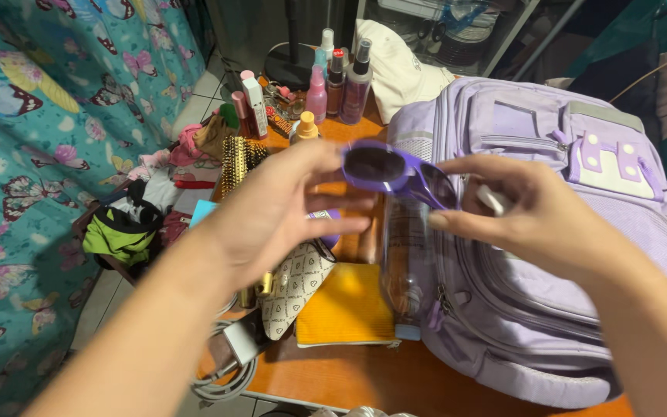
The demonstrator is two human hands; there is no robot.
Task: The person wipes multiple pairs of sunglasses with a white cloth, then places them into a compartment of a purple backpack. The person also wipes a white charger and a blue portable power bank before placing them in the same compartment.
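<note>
Both hands hold purple sunglasses (397, 171) over a cluttered wooden table (364, 378).

Left to right: butterfly-print fabric (32, 154), pile of clothes (137, 220), gold hairbrush (239, 161), row of spray bottles (337, 77). Left hand (275, 208) has thumb and fingertips closed on the left end of the sunglasses. Patterned pouch (293, 287) and yellow notebook (347, 307) lie below. The sunglasses sit above a clear plastic bottle (407, 266) in the side pocket of a lilac backpack (550, 255). Right hand (538, 212) pinches the right end, fingers curled round the frame.
</note>
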